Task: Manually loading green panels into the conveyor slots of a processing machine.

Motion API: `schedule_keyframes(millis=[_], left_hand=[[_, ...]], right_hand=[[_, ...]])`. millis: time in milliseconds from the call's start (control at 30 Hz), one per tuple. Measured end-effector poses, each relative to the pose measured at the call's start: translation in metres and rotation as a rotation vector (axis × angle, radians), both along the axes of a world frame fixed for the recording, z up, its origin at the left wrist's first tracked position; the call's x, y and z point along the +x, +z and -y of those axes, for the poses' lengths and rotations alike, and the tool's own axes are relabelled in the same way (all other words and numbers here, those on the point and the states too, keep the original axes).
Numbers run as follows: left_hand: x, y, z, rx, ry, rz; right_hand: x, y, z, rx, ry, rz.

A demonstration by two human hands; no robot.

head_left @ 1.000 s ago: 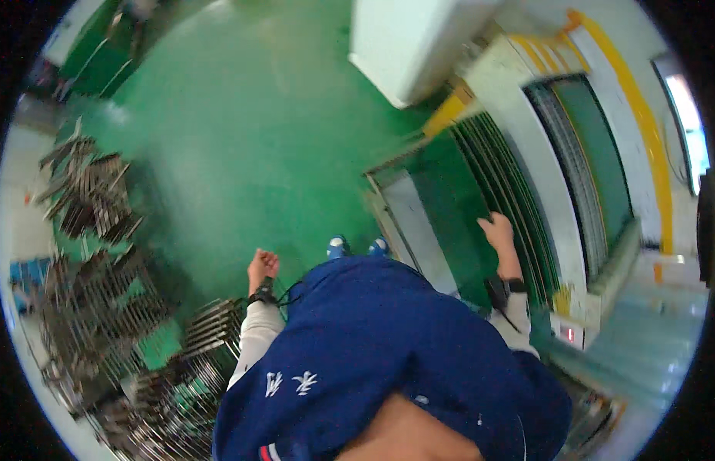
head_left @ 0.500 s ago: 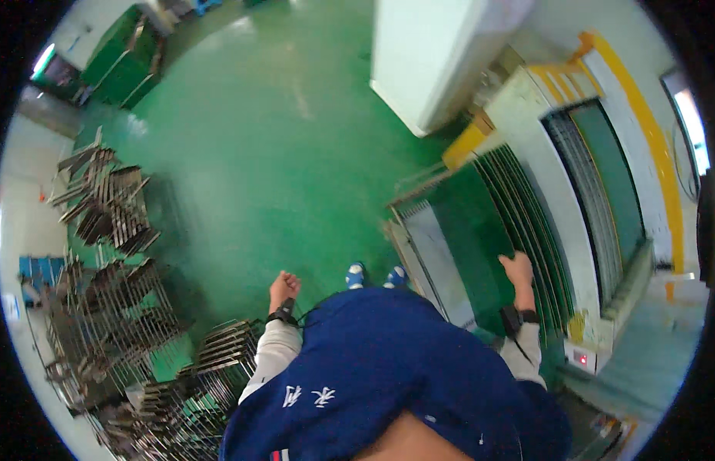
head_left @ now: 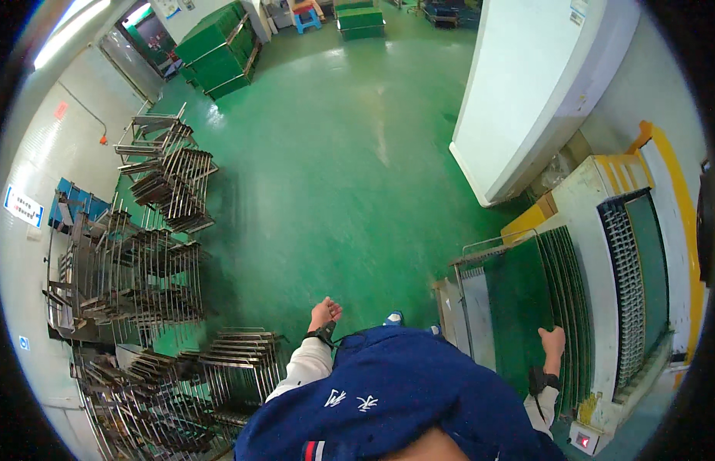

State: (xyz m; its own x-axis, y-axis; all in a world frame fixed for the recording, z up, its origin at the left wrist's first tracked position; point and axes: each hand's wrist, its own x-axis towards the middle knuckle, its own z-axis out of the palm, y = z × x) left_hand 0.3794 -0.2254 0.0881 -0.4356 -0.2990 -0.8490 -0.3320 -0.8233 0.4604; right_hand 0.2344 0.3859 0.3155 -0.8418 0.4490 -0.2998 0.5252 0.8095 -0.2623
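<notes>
My left hand (head_left: 326, 312) hangs in front of my body over the green floor, fingers curled, with nothing visible in it. A dark band circles the wrist. On the right, my right hand (head_left: 553, 342) is closed, thumb toward the left, over the standing green panels (head_left: 519, 296) in a rack. Whether it grips a panel edge or only hovers there I cannot make out. Several more green panels (head_left: 571, 288) stand on edge in a row just right of that hand. A pale grey panel (head_left: 478, 315) lies along the rack's left side.
Metal racks (head_left: 169, 265) crowd the left wall. A pale machine with a slotted opening (head_left: 630, 284) stands beyond the panels, and a white column (head_left: 519, 100) rises ahead of it. Green bins (head_left: 219, 50) and a blue stool (head_left: 306, 19) are far off on the green floor (head_left: 319, 184).
My view has tilted up and turned left, bringing more of the far floor and left racks into sight. Both hands stay closed, the right still over the panels.
</notes>
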Motion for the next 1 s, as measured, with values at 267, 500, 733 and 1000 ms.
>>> schedule_keyframes(millis=[267, 500, 733, 1000], left_hand=[[0.013, -0.018, 0.009, 0.006, 0.048, -0.005], [0.024, -0.025, 0.017, 0.037, -0.025, -0.099], [0.036, -0.035, 0.016, -0.002, -0.027, -0.033], [0.021, -0.024, 0.006, -0.036, -0.081, -0.019]], right_hand=[[-0.001, 0.0, 0.002, 0.004, -0.012, -0.023], [-0.004, -0.024, -0.021, 0.058, -0.024, -0.045], [0.001, -0.03, -0.027, 0.135, 0.009, -0.071], [0.004, -0.009, -0.007, 0.117, -0.049, 0.049]])
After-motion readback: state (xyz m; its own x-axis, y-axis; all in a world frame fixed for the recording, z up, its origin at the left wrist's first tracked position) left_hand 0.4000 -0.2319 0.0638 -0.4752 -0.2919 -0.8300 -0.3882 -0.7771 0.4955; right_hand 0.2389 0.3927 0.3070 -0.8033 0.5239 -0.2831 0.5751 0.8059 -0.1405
